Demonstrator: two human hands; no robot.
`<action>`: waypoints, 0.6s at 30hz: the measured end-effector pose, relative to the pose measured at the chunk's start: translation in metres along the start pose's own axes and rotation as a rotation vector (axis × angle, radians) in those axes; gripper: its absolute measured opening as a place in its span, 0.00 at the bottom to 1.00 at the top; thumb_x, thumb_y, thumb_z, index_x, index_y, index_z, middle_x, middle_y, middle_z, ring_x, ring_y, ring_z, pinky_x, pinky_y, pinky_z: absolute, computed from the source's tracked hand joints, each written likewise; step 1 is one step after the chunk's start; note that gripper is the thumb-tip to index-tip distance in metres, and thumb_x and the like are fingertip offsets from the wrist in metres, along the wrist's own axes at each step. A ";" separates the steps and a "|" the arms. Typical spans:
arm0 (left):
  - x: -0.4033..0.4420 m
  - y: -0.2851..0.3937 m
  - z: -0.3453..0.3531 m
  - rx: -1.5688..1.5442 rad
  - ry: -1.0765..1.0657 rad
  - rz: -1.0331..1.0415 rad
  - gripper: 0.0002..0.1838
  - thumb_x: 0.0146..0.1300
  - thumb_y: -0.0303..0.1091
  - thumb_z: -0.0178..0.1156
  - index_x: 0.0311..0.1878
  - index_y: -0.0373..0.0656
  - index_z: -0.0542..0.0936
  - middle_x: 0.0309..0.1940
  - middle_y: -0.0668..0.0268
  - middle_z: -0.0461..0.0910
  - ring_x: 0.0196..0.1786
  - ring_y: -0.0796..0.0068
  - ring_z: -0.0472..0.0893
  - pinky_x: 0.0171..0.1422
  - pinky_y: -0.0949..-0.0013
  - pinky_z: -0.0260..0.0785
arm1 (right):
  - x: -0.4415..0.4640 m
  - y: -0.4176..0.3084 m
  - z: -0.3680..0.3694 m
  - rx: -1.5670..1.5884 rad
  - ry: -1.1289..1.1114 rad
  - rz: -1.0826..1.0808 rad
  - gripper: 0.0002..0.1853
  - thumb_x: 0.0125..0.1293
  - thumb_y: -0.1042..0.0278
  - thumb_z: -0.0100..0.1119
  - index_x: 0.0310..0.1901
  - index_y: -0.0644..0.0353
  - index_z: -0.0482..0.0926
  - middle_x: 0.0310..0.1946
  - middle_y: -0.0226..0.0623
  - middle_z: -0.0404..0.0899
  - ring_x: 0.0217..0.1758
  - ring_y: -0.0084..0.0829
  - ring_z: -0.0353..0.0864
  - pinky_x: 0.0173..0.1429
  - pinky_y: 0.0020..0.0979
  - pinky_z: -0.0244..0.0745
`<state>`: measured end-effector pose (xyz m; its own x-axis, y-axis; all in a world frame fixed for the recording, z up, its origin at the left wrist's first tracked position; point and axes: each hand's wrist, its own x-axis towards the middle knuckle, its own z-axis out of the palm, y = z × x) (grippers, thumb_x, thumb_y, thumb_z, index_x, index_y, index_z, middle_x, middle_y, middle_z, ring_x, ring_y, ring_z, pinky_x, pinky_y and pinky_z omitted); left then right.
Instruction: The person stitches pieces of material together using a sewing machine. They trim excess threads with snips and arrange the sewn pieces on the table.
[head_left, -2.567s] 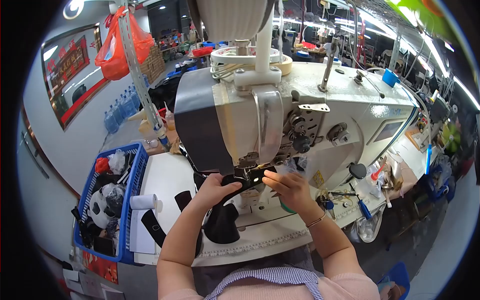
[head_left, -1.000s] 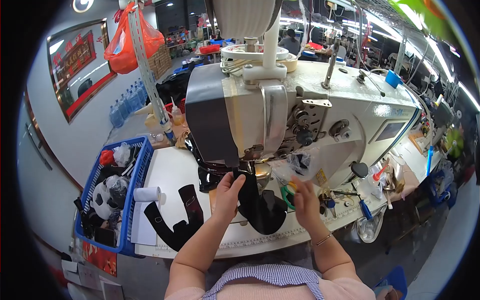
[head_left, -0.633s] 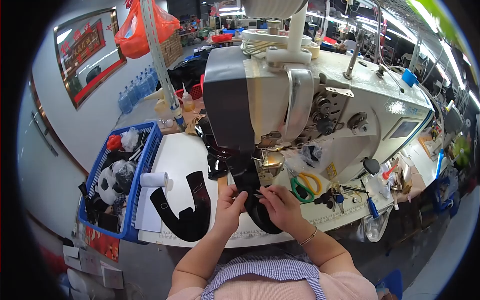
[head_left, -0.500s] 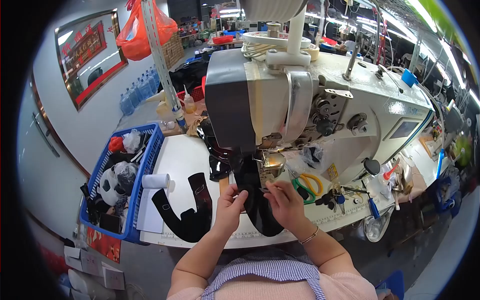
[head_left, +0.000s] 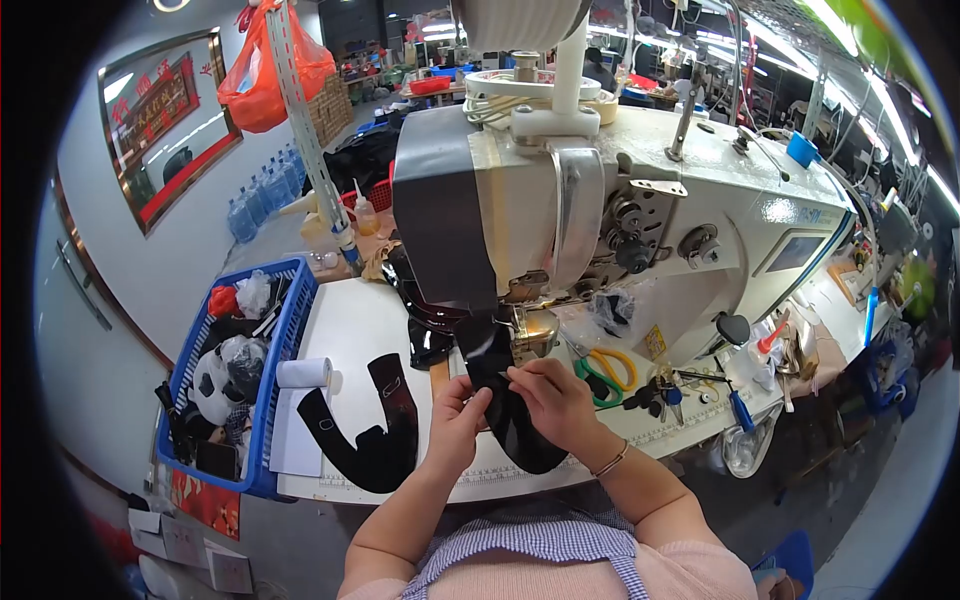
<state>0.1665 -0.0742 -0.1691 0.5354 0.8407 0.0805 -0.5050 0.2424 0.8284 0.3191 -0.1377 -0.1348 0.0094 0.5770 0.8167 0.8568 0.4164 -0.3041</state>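
A curved, glossy black shoe-upper piece (head_left: 528,446) hangs over the front edge of the white table, its far end under the sewing machine's head (head_left: 512,318). My left hand (head_left: 457,425) grips its left edge, thumb on top and fingers curled. My right hand (head_left: 556,408) is closed in a pinch at the right edge of the piece; whatever lies between those fingertips is too small to make out. To the left lies a second black U-shaped piece (head_left: 376,448) with small outlined shapes on its arms. More glossy black pieces (head_left: 428,340) rest behind my left hand.
Left of the table stands a blue basket (head_left: 262,440) of bags and scraps, beside a white roll (head_left: 303,373). Scissors with green and yellow handles (head_left: 612,372), keys (head_left: 662,393) and a blue-handled screwdriver (head_left: 741,411) lie on the right. A ruler strip (head_left: 652,437) runs along the front edge.
The view has shifted slightly. My right hand has moved closer to my left along the black piece, its fingertips now over the piece's right edge. My left hand keeps its grip.
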 end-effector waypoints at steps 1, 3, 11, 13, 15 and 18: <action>0.000 0.000 0.001 -0.013 -0.003 -0.005 0.09 0.65 0.27 0.55 0.47 0.39 0.72 0.39 0.67 0.76 0.38 0.81 0.79 0.40 0.76 0.76 | -0.001 0.001 0.000 0.037 0.033 0.040 0.15 0.51 0.73 0.67 0.43 0.57 0.79 0.34 0.33 0.75 0.30 0.33 0.79 0.31 0.28 0.75; 0.000 0.003 0.004 -0.014 0.014 -0.013 0.08 0.65 0.27 0.55 0.46 0.39 0.72 0.39 0.68 0.76 0.38 0.81 0.79 0.40 0.76 0.76 | -0.001 0.003 0.000 0.112 0.097 0.118 0.14 0.53 0.73 0.66 0.42 0.57 0.79 0.33 0.33 0.75 0.30 0.33 0.79 0.31 0.28 0.75; 0.000 0.001 0.006 0.018 0.008 -0.012 0.08 0.65 0.27 0.55 0.46 0.40 0.72 0.36 0.69 0.75 0.35 0.82 0.78 0.38 0.76 0.76 | 0.009 0.000 -0.001 0.021 0.018 0.153 0.10 0.55 0.72 0.65 0.40 0.57 0.78 0.34 0.32 0.75 0.29 0.34 0.79 0.30 0.30 0.75; -0.002 0.002 0.010 0.032 0.025 -0.011 0.08 0.65 0.27 0.55 0.46 0.40 0.72 0.36 0.70 0.75 0.34 0.84 0.77 0.37 0.77 0.75 | 0.011 -0.001 -0.001 0.015 0.018 0.137 0.10 0.55 0.72 0.65 0.39 0.57 0.78 0.34 0.32 0.75 0.28 0.34 0.79 0.30 0.31 0.75; -0.005 0.004 0.014 0.046 0.005 -0.007 0.07 0.65 0.27 0.55 0.45 0.41 0.72 0.35 0.70 0.75 0.34 0.85 0.77 0.37 0.79 0.75 | 0.010 0.001 0.000 0.024 0.031 0.119 0.09 0.55 0.72 0.65 0.39 0.57 0.78 0.33 0.32 0.75 0.28 0.35 0.79 0.29 0.32 0.75; -0.009 0.000 0.009 0.116 -0.011 0.008 0.07 0.64 0.26 0.54 0.45 0.41 0.73 0.35 0.70 0.75 0.34 0.85 0.77 0.38 0.80 0.74 | 0.004 0.004 0.000 0.074 0.017 0.129 0.09 0.55 0.72 0.65 0.38 0.57 0.78 0.32 0.33 0.75 0.28 0.35 0.79 0.29 0.32 0.75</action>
<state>0.1676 -0.0860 -0.1645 0.5391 0.8371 0.0932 -0.4283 0.1772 0.8861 0.3227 -0.1334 -0.1326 0.1267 0.6174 0.7764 0.8072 0.3907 -0.4424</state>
